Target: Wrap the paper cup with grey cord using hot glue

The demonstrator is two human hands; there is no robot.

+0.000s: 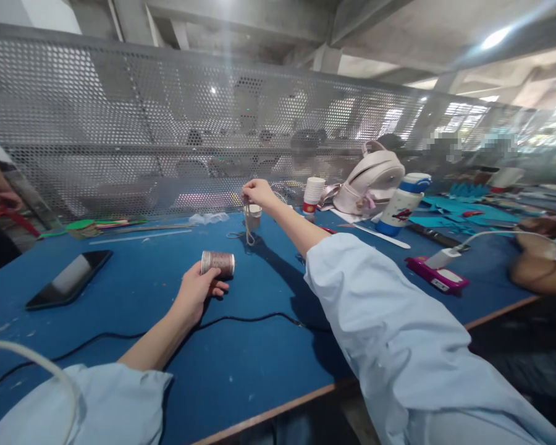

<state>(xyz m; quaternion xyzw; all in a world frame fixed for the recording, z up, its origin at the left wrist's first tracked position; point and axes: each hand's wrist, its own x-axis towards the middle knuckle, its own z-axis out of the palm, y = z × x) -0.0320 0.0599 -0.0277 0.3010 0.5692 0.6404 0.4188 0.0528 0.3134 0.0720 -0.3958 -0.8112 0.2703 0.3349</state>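
Observation:
My left hand (199, 287) is closed around a small brown patterned paper cup (222, 264), which lies on its side just above the blue table (259, 364). Further off, my right hand (258, 190) pinches a pale cord (248, 225) that dangles in a loop toward the tabletop. Directly behind the cord stands a light-coloured cup (254, 216), partly hidden by it. A thin loop of string lies on the table beside that cup.
A phone (69, 279) lies at left, with a black cable (250, 319) crossing in front. At right are stacked paper cups (312, 194), a pink backpack (370, 179), a bottle (402, 204), a magenta packet (438, 275) and another person's arm (542, 266). A perforated metal screen (167, 136) borders the back.

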